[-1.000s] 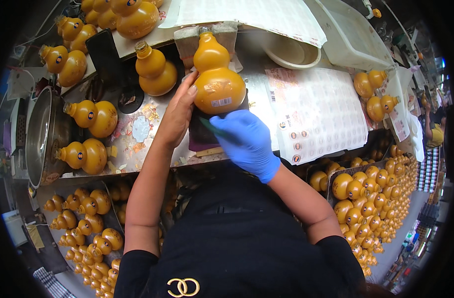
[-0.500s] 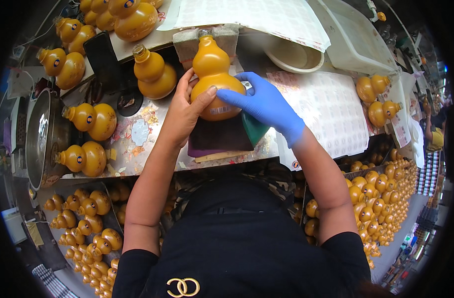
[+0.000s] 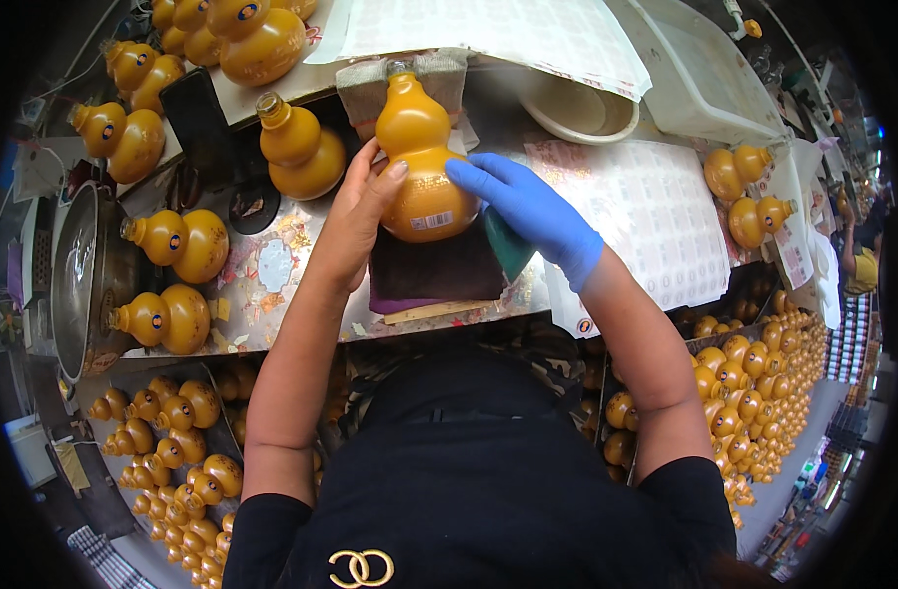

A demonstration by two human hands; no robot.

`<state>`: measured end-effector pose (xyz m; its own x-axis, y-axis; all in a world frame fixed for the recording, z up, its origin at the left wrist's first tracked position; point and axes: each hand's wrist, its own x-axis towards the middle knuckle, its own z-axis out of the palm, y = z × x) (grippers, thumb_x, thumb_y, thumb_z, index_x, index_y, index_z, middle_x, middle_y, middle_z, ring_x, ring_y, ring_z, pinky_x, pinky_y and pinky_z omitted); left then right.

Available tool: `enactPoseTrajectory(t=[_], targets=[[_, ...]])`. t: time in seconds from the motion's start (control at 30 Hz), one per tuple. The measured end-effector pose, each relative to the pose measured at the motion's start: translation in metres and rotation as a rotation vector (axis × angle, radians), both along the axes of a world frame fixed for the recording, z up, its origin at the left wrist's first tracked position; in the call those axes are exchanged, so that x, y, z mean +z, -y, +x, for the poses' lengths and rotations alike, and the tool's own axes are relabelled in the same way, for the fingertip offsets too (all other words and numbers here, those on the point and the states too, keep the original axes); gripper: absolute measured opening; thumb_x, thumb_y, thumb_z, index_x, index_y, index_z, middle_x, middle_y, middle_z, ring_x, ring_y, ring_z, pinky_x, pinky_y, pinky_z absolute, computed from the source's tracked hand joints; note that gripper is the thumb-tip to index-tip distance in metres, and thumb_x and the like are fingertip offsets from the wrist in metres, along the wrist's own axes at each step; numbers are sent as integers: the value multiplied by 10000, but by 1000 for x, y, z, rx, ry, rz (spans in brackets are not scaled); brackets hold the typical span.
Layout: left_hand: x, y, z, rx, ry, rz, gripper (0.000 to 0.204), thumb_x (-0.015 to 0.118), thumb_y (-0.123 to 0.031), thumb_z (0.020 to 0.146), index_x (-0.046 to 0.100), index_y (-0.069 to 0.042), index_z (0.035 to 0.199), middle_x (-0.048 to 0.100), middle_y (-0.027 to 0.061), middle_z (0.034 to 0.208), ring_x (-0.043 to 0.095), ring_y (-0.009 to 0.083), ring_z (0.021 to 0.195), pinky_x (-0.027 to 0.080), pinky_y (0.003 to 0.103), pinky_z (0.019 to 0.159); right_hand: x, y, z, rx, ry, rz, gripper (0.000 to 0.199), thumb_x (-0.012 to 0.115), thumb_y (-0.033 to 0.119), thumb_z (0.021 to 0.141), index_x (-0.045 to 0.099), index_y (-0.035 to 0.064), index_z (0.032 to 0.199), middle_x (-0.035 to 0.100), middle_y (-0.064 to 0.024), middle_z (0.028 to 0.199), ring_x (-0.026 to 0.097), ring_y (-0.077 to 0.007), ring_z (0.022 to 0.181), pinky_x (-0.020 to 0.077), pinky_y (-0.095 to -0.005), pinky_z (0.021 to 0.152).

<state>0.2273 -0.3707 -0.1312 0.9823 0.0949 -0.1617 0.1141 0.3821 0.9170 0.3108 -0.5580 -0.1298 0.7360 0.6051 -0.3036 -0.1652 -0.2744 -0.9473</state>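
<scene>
A yellow-brown gourd-shaped bottle (image 3: 415,133) lies tilted back, its clear neck resting on a folded grey cloth (image 3: 363,90). My bare left hand (image 3: 356,221) grips its lower bulb from the left, thumb on the front and fingers partly hidden behind. On the right side of the same bulb is my right hand (image 3: 542,211) in a blue glove, its thumb on the front near the waist and its other fingers mostly out of sight. A small barcode label (image 3: 432,221) shows low on the bulb. Beneath lies a dark pad (image 3: 434,270), with a green piece (image 3: 508,245) at its right.
Several similar bottles stand left, one close by (image 3: 297,147). Sheets of labels (image 3: 640,226) cover the right side of the table; a pale bowl (image 3: 581,108) and a plastic tub (image 3: 709,79) stand behind. A metal pan (image 3: 81,280) sits far left. Crates of bottles (image 3: 743,383) flank me.
My right thumb has moved up and off the barcode label, which now shows whole. My left thumb has shifted left and up along the bulb. The bottle has moved slightly left.
</scene>
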Motion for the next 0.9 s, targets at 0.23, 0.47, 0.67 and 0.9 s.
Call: enactPoseTrajectory(t=[0.23,0.47,0.67,0.9], targets=[[-6,6,11,72,39,182,734,674,-281,880,278,10,1426,467,153,1287,467,219,1207,366,324,1030,1,-4,4,35,90,-98,805,605,642,815,582,-73,1183,643,-182,1051,626,-209,934,484,-310,831],[-3,8,-7,60,36,177,732,626,-331,916,259,14,1447,396,146,1396,415,211,1274,314,320,1074,-4,-2,-11,-16,81,-21,801,585,632,840,534,-42,1269,632,-185,1117,620,-212,990,479,-304,871],[-20,0,-10,18,56,122,757,581,-373,935,217,18,1472,337,159,1456,320,223,1356,236,328,1119,7,3,-10,58,-157,11,795,577,626,848,508,-17,1311,641,-169,1111,624,-209,995,490,-310,874],[-7,7,-2,51,52,62,704,573,-323,940,239,18,1457,390,149,1407,377,214,1314,275,321,1100,19,-8,14,223,237,-296,825,567,684,804,597,-47,1183,655,-163,1005,638,-216,892,500,-315,785]])
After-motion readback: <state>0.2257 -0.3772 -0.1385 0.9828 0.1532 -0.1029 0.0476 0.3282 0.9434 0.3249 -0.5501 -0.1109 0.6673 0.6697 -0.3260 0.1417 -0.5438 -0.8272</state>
